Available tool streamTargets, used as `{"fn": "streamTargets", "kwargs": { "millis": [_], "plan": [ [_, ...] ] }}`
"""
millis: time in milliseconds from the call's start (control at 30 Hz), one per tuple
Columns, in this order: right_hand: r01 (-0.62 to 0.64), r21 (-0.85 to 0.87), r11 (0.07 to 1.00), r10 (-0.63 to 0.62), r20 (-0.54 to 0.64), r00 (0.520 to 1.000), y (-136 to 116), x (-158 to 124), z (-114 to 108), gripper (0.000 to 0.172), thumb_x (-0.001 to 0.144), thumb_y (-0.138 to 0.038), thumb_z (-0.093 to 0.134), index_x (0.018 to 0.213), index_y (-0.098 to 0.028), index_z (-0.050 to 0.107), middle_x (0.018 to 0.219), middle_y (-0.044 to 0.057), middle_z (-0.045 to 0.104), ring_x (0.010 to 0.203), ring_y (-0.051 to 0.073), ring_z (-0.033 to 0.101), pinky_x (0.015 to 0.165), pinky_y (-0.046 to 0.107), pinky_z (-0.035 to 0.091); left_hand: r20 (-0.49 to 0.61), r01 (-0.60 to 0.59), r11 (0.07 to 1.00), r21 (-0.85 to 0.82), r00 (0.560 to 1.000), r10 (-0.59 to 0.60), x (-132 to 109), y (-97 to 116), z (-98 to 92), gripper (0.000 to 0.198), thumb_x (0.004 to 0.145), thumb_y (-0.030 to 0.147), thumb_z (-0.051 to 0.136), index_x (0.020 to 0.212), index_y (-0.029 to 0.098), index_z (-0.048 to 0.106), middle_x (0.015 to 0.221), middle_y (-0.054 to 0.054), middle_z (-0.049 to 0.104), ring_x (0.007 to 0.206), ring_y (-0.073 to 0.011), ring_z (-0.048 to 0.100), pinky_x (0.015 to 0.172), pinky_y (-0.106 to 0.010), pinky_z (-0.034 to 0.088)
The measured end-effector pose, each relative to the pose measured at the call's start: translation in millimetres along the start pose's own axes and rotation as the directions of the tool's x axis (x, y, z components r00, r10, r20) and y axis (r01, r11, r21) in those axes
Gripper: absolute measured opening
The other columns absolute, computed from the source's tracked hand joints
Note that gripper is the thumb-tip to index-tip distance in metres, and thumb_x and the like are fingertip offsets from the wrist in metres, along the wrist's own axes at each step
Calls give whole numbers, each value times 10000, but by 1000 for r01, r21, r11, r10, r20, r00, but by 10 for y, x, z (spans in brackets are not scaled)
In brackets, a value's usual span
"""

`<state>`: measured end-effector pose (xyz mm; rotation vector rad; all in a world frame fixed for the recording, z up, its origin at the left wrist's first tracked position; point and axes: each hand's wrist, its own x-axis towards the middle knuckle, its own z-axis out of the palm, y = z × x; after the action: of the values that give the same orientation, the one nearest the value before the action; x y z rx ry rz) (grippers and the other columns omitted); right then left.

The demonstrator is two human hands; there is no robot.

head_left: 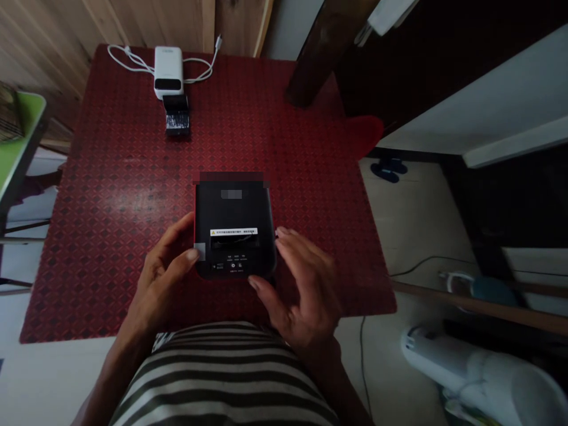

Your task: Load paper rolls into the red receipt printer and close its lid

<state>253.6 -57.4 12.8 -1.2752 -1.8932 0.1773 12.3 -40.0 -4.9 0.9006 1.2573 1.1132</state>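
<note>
A black box-shaped device (235, 207) rests on the red patterned table near its front edge. A white label strip (233, 232) runs above a dark slot in it, with small printed symbols below. My left hand (166, 266) holds the device's left side, thumb on the lower left corner beside a clear square tab. At the right side and front edge, the fingers and thumb of my right hand (302, 284) touch the device, spread around its lower right corner.
At the table's (110, 148) back left lie a white power bank (168, 71) with a white cable and a small black item (177, 118). A dark post (317, 56) stands at the back right. Slippers (388, 168) and a white cylindrical appliance (479, 367) are on the right.
</note>
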Motion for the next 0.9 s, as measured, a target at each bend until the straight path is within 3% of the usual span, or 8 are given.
{"fn": "streamTargets", "kwargs": {
  "millis": [100, 167, 467, 700, 900],
  "plan": [
    [-87, -17, 996, 87, -8, 996, 47, -117, 2, 905, 1029, -495, 878, 1790, -267, 443, 1511, 192, 776, 1386, 396, 758, 1106, 623, 699, -15, 24, 999, 41, 1000, -23, -37, 43, -18, 597, 997, 464, 892, 1574, 386, 758, 1624, -32, 741, 1549, -345, 660, 1308, -478, 523],
    [-136, -31, 990, 136, -4, 991, 78, -178, 48, 967, 1006, -547, 900, 1794, -255, 424, 1477, 186, 787, 1336, 385, 770, 1073, 602, 714, -36, 42, 998, 56, 999, -40, -38, 93, 3, 577, 998, 445, 890, 1556, 369, 769, 1603, -35, 754, 1528, -333, 675, 1279, -444, 537],
    [-189, 32, 981, 189, 8, 982, 109, -235, 139, 981, 995, -483, 933, 1798, -283, 406, 1427, 171, 824, 1281, 373, 830, 1058, 588, 739, -89, 91, 995, 34, 992, -87, -1, 217, 145, 536, 971, 368, 853, 1497, 302, 776, 1523, -58, 789, 1364, -311, 750, 1074, -389, 603],
    [-211, 55, 976, 213, -37, 976, 84, -216, 155, 952, 970, -459, 963, 1764, -297, 463, 1392, 144, 848, 1222, 350, 856, 1030, 541, 756, -115, 82, 996, 41, 990, -76, -22, 231, 208, 556, 976, 339, 816, 1526, 275, 770, 1535, -70, 782, 1480, -342, 687, 1255, -479, 511],
    [-216, 83, 973, 221, -47, 974, 78, -212, 168, 937, 970, -462, 963, 1751, -287, 474, 1371, 145, 860, 1205, 353, 865, 1013, 535, 761, -141, 79, 995, 60, 988, -70, -11, 218, 243, 567, 960, 341, 811, 1523, 277, 775, 1511, -76, 795, 1442, -345, 716, 1189, -463, 559]
  ]
}}
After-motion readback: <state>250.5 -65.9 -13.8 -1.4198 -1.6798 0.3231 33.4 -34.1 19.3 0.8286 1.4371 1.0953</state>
